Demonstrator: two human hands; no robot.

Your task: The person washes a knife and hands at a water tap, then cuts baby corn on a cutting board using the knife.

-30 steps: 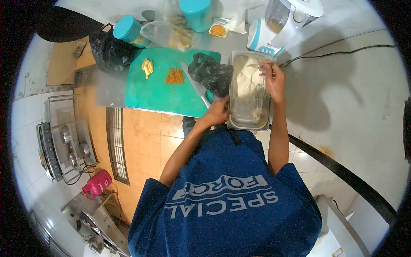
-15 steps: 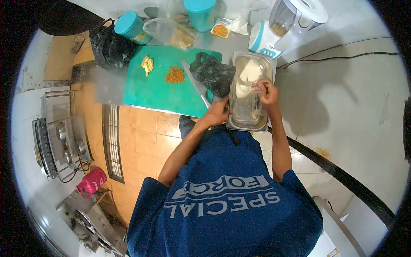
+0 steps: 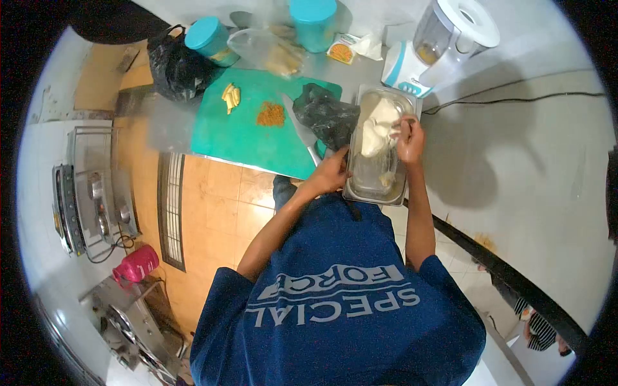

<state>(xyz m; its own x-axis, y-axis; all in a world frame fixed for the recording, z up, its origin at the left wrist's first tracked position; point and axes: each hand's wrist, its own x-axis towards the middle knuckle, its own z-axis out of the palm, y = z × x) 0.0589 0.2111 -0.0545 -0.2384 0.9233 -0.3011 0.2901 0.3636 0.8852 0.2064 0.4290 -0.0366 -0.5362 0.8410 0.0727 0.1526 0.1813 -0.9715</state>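
Note:
A rectangular metal food pan (image 3: 375, 195) stands near the counter's front edge, with pale, soft-looking pieces (image 3: 380, 125) in its far half and a smaller scrap closer to me. My left hand (image 3: 331, 172) grips the pan's left wall near its front corner, some fingers hidden. Over the right rim, my right hand (image 3: 411, 138) has its fingers pinched together at the edge of the pale pieces; what lies between the fingertips is hidden. A crumpled black plastic bag (image 3: 328, 116) lies left of the pan, beside a knife (image 3: 301, 127) on the green cutting board (image 3: 251, 138).
Finely chopped orange bits (image 3: 270, 114) and pale yellow strips (image 3: 231, 98) lie on the board. Behind are turquoise-lidded containers (image 3: 313, 29), a clear bag (image 3: 270, 51), a black bag (image 3: 177, 67) and a blender (image 3: 412, 67). A person in striped clothing (image 3: 539, 331) shows at lower right.
My right hand has shifted slightly right within the pan, and the pale pieces lie differently. The left hand keeps its grip. The view has shifted a little; a person has appeared at lower right.

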